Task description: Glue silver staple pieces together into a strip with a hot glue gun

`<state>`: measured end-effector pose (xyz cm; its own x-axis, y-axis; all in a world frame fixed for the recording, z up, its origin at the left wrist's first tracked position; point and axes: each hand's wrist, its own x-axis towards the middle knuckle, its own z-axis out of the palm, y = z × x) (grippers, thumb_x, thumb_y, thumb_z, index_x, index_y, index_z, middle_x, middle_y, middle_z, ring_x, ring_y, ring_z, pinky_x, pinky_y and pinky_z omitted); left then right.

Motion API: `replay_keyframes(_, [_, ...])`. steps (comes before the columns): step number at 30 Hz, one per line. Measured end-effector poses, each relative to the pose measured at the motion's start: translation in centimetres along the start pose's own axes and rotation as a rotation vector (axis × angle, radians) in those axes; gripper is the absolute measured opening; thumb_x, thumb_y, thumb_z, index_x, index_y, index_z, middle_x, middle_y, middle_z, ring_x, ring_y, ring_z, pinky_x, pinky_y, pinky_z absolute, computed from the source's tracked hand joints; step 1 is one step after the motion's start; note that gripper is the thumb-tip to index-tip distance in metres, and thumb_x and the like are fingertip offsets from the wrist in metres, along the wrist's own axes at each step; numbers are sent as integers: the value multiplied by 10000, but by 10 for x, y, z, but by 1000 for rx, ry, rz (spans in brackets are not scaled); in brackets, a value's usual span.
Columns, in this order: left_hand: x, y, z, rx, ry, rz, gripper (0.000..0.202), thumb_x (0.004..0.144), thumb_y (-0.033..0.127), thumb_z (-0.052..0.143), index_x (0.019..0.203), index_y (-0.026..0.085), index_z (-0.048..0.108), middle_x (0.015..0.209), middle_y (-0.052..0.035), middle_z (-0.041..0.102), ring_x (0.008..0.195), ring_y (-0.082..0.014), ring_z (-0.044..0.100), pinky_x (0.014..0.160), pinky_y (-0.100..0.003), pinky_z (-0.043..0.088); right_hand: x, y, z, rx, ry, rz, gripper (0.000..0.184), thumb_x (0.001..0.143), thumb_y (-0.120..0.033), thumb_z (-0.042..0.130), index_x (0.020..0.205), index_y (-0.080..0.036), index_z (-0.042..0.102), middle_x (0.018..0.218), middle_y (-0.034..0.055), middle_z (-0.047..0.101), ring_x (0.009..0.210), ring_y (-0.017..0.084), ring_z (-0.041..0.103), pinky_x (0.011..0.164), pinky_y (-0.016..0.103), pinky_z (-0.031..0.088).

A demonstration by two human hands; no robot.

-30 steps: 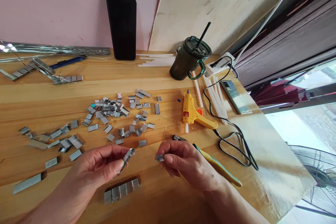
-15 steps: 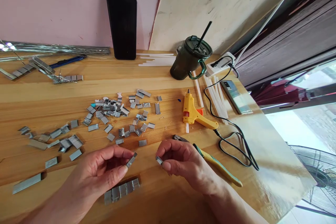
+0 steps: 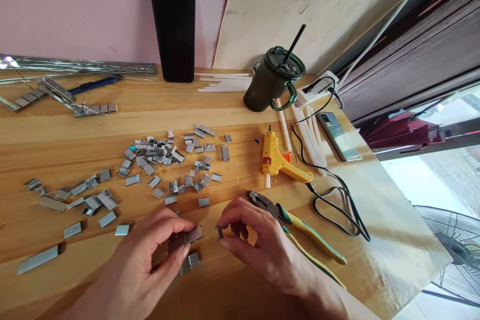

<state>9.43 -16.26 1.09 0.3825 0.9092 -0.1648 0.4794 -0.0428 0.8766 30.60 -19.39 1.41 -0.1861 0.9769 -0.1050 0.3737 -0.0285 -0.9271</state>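
My left hand (image 3: 150,255) pinches a short grey block of staples (image 3: 189,236) between thumb and fingers, low over the wooden table (image 3: 240,110). Under that hand lies a longer strip of staple blocks (image 3: 190,261), partly covered. My right hand (image 3: 258,245) pinches a very small staple piece (image 3: 219,231) just right of the left hand's block; the two pieces are a short gap apart.
Many loose staple pieces (image 3: 165,160) are scattered across the table's middle and left. Pliers with green-yellow handles (image 3: 300,230) lie beside my right hand. A yellow glue gun (image 3: 277,160) with black cord, a dark green cup (image 3: 272,82), glue sticks, two phones and metal rods sit farther back.
Both hands dropped closer to the table and toward the strip of staple blocks, which the left hand now partly covers. The two held pieces came closer together.
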Motion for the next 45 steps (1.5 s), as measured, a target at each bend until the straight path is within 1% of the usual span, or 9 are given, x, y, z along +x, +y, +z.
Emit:
replay_keyframes(4, [-3,-11,4,150,13,217,152,813,213,582,895,308,668,833,43,678,732,-125,664,652,-176,506,-2,6,5,-200,15,-160,113,840,-116,578,915,-191,617,854,29,619,675,129,555,602,246,463])
replay_keyframes(7, [-4,-14,5,222,29,287,158,824,192,576,911,299,652,852,34,681,736,-135,668,657,-194,510,-3,8,6,-298,3,-219,123,857,-111,576,944,-192,608,868,31,629,692,136,571,610,250,470])
replay_keyframes(14, [0,-15,6,343,44,437,166,847,179,547,920,290,646,821,21,681,712,-149,675,636,-218,519,-4,10,8,-403,-16,-259,136,866,-101,564,951,-197,607,880,34,638,768,160,609,655,264,482])
replay_keyframes(20, [0,-12,5,381,40,413,183,855,203,533,930,306,663,855,13,694,739,-163,683,635,-228,529,-3,10,9,-428,-22,-279,120,866,-101,569,936,-188,613,878,35,636,772,161,611,665,262,481])
replay_keyframes(28, [3,-12,6,349,3,415,220,833,163,543,947,309,662,817,33,691,696,-146,680,632,-214,529,-3,8,8,-464,-37,-291,127,884,-113,535,944,-190,615,886,47,650,786,172,626,657,268,496])
replay_keyframes(32, [2,-14,7,358,29,438,219,831,160,540,955,303,649,820,24,702,697,-156,687,620,-220,534,-3,9,8,-464,-44,-290,117,896,-134,534,953,-194,617,888,45,650,786,174,629,664,274,499])
replay_keyframes(36, [-2,-19,7,376,72,425,343,814,168,582,1125,312,591,907,13,735,789,-192,709,687,-252,558,-3,9,8,-454,-60,-267,107,884,-126,550,936,-183,625,893,50,648,785,177,629,663,277,501])
replay_keyframes(39, [-5,-23,7,367,43,393,496,817,178,605,1271,351,508,939,24,742,809,-197,708,705,-262,559,-2,8,8,-452,-59,-266,109,871,-114,559,932,-175,627,902,57,650,788,180,628,661,279,499])
replay_keyframes(45, [-6,-24,8,372,40,402,513,842,235,617,1312,369,461,918,16,741,797,-210,700,704,-276,555,-2,9,8,-457,-44,-288,115,860,-102,563,931,-166,627,894,60,649,785,181,624,661,279,498])
